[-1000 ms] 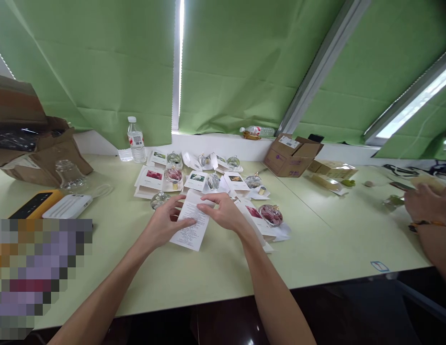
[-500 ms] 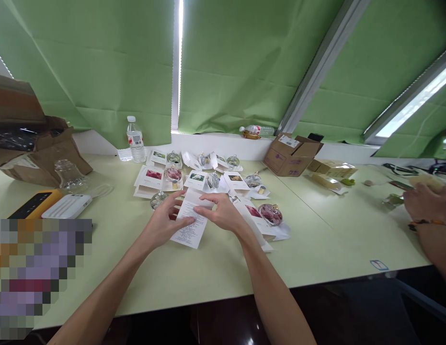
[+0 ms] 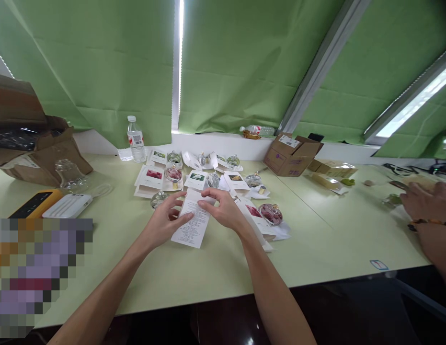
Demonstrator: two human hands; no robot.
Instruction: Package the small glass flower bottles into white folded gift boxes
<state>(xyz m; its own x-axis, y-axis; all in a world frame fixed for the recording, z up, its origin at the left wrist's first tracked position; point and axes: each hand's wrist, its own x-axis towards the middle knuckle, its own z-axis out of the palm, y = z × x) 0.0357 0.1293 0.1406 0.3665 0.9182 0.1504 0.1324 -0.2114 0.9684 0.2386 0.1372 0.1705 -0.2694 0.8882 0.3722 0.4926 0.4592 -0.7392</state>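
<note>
Both my hands rest on a white printed paper sheet (image 3: pixel 191 229) lying on the pale green table (image 3: pixel 215 268). My left hand (image 3: pixel 165 221) presses its left edge, thumb on the print and fingers spread. My right hand (image 3: pixel 223 210) pinches the sheet's upper right part with its fingers curled over the top edge. Just behind the sheet lie white picture cards (image 3: pixel 150 176) and several round glass ornaments, one clear (image 3: pixel 158 199) by my left fingers and one with pink filling (image 3: pixel 270 213) to the right.
A water bottle (image 3: pixel 136 140) and a glass jar (image 3: pixel 68 175) stand at the back left near a brown paper bag (image 3: pixel 39 158). A yellow device (image 3: pixel 32 205) and white box (image 3: pixel 67 206) lie left. A cardboard box (image 3: pixel 291 154) sits back right. Another person's hand (image 3: pixel 422 203) works at the far right.
My right hand's fingers have shifted up to the sheet's top edge and the paper has slid slightly away from me. The other person's hand has moved a little.
</note>
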